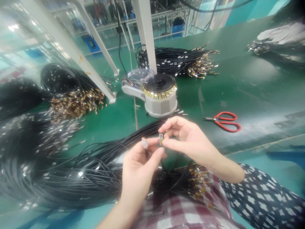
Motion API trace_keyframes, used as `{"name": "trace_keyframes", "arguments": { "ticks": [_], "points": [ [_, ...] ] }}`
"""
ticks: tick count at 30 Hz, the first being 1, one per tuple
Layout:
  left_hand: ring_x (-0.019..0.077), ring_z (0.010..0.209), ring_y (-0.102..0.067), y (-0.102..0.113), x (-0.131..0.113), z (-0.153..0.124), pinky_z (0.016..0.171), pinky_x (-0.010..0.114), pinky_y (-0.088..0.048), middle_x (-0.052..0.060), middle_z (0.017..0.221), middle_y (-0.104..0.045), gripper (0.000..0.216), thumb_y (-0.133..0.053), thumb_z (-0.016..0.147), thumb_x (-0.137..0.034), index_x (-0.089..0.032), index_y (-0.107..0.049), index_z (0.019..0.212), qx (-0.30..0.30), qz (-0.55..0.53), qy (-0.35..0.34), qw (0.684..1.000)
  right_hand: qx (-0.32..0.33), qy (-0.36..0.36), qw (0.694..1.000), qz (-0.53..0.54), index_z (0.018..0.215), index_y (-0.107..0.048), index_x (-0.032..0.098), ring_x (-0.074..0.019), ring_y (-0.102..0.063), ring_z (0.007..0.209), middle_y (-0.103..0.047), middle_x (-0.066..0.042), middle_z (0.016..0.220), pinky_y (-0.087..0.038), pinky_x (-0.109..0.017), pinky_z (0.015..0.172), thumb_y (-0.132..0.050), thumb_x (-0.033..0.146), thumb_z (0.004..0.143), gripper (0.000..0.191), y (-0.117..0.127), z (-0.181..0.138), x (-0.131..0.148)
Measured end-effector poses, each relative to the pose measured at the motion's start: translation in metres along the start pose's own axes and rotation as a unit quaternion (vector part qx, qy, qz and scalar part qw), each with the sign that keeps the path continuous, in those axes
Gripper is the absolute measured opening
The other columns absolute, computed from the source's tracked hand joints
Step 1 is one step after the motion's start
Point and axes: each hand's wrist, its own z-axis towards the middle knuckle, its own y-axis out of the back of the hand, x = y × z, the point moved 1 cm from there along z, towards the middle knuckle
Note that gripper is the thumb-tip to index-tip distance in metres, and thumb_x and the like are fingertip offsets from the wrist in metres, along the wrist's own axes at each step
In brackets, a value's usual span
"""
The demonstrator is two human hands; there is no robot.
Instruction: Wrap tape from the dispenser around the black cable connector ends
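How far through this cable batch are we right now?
Done, apparently: a bundle of cables with yellow-wrapped ends lies behind the tape dispenser. In hand: the left hand pinches a cable connector, and the right hand holds a second connector beside it. Left: a large heap of black cables by the hands, so plenty seems to remain.

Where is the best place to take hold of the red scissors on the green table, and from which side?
Probably grip the red scissors at their looped handles, coming from above on the right. They lie flat and nearly shut, with blades pointing left toward the tape dispenser, so the handles face away from the point.
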Motion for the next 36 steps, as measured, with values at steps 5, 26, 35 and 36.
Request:
{"name": "trace_keyframes", "arguments": {
  "ticks": [5,26,35,36],
  "points": [
    [0.0032,0.045,-0.042,-0.005,-0.001,0.001,0.041,0.015,-0.031,0.001,0.066,-0.067,0.016,-0.074,0.076,-0.023,-0.018,-0.071,0.091,-0.014,-0.045,0.003,0.999,-0.028,0.003,1.000,0.004,0.086,-0.057,0.019,-0.0114,-0.060,0.072,-0.059,-0.001,0.091,-0.051,-0.027,0.065,-0.069,0.009,0.072,0.021,-0.003,-0.002,-0.002],
    [-0.0014,0.040,-0.028,-0.002,-0.001,0.014,0.041,0.014,-0.021,-0.002,0.061,-0.060,0.019,-0.075,0.073,-0.017,-0.012,-0.057,0.070,0.025,-0.156,0.109,0.981,-0.076,0.022,0.997,-0.015,0.082,-0.056,0.017,-0.0097,-0.065,0.070,-0.062,0.001,0.088,-0.053,-0.023,0.068,-0.074,0.010,0.068,0.023,-0.003,0.002,-0.004],
    [-0.0001,0.041,-0.032,-0.004,0.005,0.013,0.043,0.014,-0.024,0.003,0.066,-0.066,0.013,-0.070,0.078,-0.017,-0.013,-0.058,0.075,0.019,-0.169,0.092,0.981,-0.053,-0.011,0.997,0.063,0.078,-0.051,0.018,-0.0097,-0.065,0.058,-0.059,0.004,0.078,-0.054,-0.026,0.060,-0.074,0.008,0.067,0.027,-0.006,0.007,-0.008],
    [0.0000,0.041,-0.032,-0.004,0.005,0.013,0.043,0.014,-0.024,0.003,0.065,-0.065,0.014,-0.071,0.078,-0.018,-0.013,-0.058,0.074,0.022,-0.167,0.090,0.982,-0.050,-0.004,0.996,0.071,0.078,-0.051,0.018,-0.0097,-0.064,0.058,-0.058,0.004,0.076,-0.054,-0.026,0.059,-0.074,0.008,0.067,0.027,-0.007,0.007,-0.009]
  ]
}}
